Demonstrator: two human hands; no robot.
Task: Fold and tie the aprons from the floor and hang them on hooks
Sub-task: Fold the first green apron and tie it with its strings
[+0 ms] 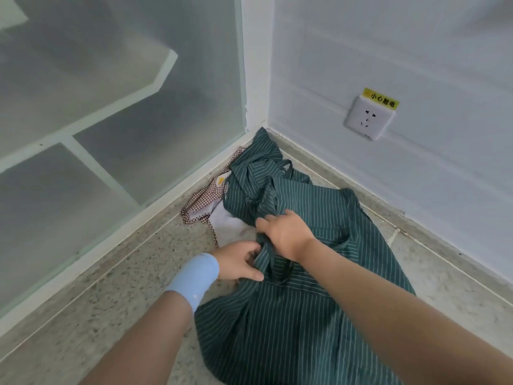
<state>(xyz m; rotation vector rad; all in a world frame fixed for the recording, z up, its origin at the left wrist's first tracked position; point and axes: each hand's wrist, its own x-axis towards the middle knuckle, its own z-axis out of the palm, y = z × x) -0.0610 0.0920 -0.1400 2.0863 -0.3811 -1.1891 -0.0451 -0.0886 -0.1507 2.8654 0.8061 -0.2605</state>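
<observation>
Green striped apron [319, 315]: thin matt woven cloth, creased. Checked apron [200, 201]: matt cloth, crumpled. Floor [125, 287]: speckled, stone-like, smooth with low sheen. Panel [111, 65]: frosted, translucent, in a white-painted frame. Socket [370, 118]: smooth glossy white plastic. Wristband [194, 276]: matt pale-blue fabric.

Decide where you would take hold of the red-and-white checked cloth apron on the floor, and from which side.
Probably pinch the red-and-white checked cloth apron at its bunched bare edge on the left, coming from the near-left over the speckled floor. Its right part lies under the dark green striped apron, and the frosted glass partition stands close behind it.
</observation>
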